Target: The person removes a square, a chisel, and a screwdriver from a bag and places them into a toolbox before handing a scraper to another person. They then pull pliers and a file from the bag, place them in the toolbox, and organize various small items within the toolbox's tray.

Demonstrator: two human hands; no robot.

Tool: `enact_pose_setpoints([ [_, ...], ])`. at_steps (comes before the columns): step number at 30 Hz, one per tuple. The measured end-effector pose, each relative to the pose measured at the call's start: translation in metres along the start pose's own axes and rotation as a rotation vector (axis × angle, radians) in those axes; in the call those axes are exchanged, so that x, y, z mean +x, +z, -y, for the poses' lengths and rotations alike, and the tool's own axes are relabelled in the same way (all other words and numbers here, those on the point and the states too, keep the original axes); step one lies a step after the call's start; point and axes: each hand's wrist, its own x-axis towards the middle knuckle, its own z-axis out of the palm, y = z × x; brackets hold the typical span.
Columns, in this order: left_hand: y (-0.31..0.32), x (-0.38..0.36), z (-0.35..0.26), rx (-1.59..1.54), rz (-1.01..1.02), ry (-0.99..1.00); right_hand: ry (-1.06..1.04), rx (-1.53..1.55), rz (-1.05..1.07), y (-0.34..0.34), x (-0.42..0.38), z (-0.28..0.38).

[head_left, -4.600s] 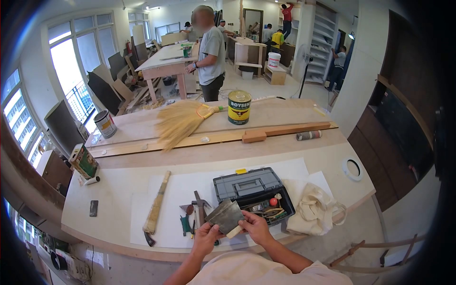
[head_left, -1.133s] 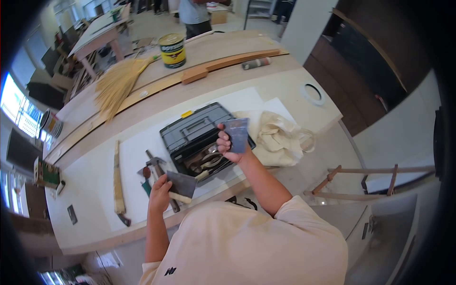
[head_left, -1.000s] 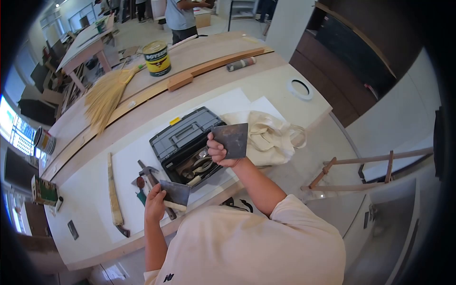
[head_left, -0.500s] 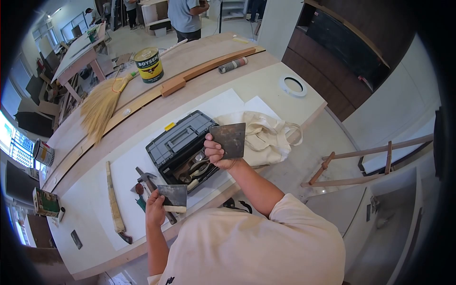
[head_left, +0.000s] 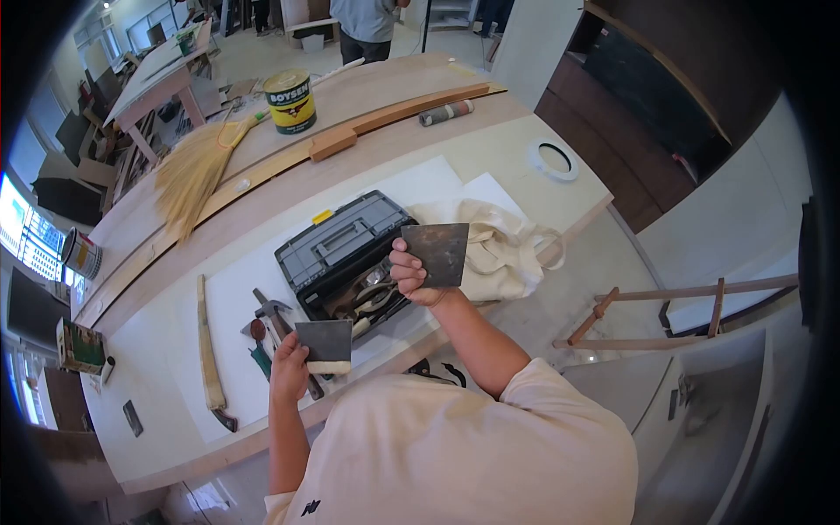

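Observation:
My left hand (head_left: 289,372) grips a putty knife (head_left: 325,344) with a dark metal blade and a pale wooden handle, held low over the white sheet. My right hand (head_left: 409,278) holds up a flat, dark square metal scraper blade (head_left: 437,253) by its left edge, above the front of the open grey toolbox (head_left: 343,254). The toolbox holds several hand tools. A hammer (head_left: 278,322) and a green-handled tool (head_left: 260,359) lie on the sheet just left of my left hand.
A cream cloth bag (head_left: 499,249) lies right of the toolbox. A long saw-like tool (head_left: 208,350) rests at the left. Farther back are a straw broom (head_left: 192,171), a paint can (head_left: 290,101), wooden strips, a wood block (head_left: 333,144) and a tape ring (head_left: 553,160). A person stands beyond the bench.
Earlier both hands held the blades together; now they are apart. My right hand has lifted the scraper blade over the toolbox, and my left hand keeps the putty knife low.

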Motion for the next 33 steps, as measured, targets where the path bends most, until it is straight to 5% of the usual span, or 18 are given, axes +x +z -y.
enact_pose_setpoints([
  [16, -0.017, 0.028, 0.017, -0.043, -0.153, 0.033, 0.184, -0.309, -0.216, -0.028, -0.009, -0.013],
  [19, -0.011, 0.031, 0.018, -0.093, -0.225, 0.011, 0.183, -0.615, -0.566, -0.018, -0.002, -0.027],
  [20, -0.008, 0.030, 0.017, -0.079, -0.246, -0.001, -0.045, -0.835, -0.915, -0.011, 0.012, -0.049],
  [24, -0.010, 0.032, 0.022, -0.020, -0.306, -0.029, -0.045, -1.142, -0.828, -0.040, 0.008, -0.045],
  [33, -0.009, 0.024, 0.022, -0.012, -0.294, -0.032, 0.151, -1.170, -0.869, -0.026, 0.014, -0.063],
])
